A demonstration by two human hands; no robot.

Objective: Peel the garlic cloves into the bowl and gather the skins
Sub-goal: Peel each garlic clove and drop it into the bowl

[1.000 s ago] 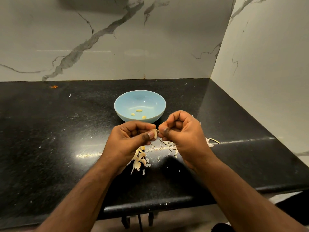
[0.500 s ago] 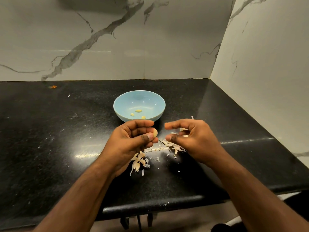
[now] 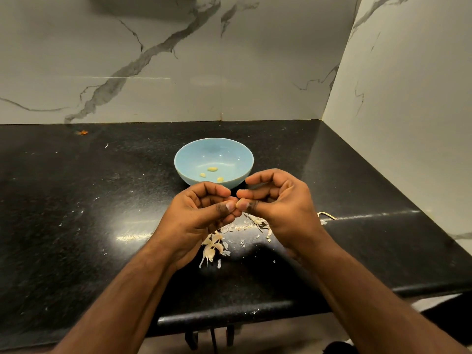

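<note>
Thumb and fingertips of the left hand [image 3: 201,215] and right hand [image 3: 278,205] pinch together on a small, light, slippery garlic clove, largely hidden, at 6 o'clock of the pale blue bowl [image 3: 184,164]; grip its ends.

Single head-worn wide-angle view, no second view to overlap. Looks forward and down from above near edge of desk [image 3: 76,226]. Faces far marble wall [image 3: 153,60]; side wall [image 3: 408,111] closes right, meeting it at desk's far right corner. Both forearms enter from bottom corners; left hand [image 3: 201,218] and right hand [image 3: 281,210] close, near frame centre. Bowl [image 3: 189,159] just beyond them, mid-desk. Near desk edge crosses lower frame.
</note>
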